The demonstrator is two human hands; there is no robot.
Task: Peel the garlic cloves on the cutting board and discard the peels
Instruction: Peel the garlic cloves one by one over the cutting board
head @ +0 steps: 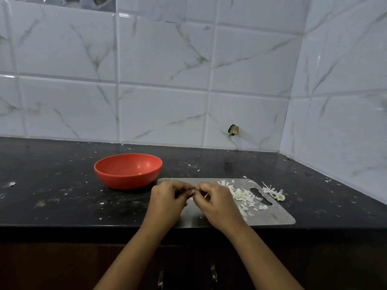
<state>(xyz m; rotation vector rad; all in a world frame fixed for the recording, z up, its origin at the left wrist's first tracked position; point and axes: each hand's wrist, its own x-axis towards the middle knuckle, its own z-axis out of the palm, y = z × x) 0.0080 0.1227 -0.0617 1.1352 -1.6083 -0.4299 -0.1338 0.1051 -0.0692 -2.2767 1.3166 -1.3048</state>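
The light is dim and cool, with a bluish cast over the tiles. It seems to fall softly from above, leaving small glints on tile edges at far left and right. The counter has a faint sheen near the wall, and the cabinet below is almost black. The left hand and right hand throw weak shadows on the board. Grout lines bow toward the edges. The clove is slightly blurred.

The left hand and right hand are bare, the forearms seemingly bare throughout.
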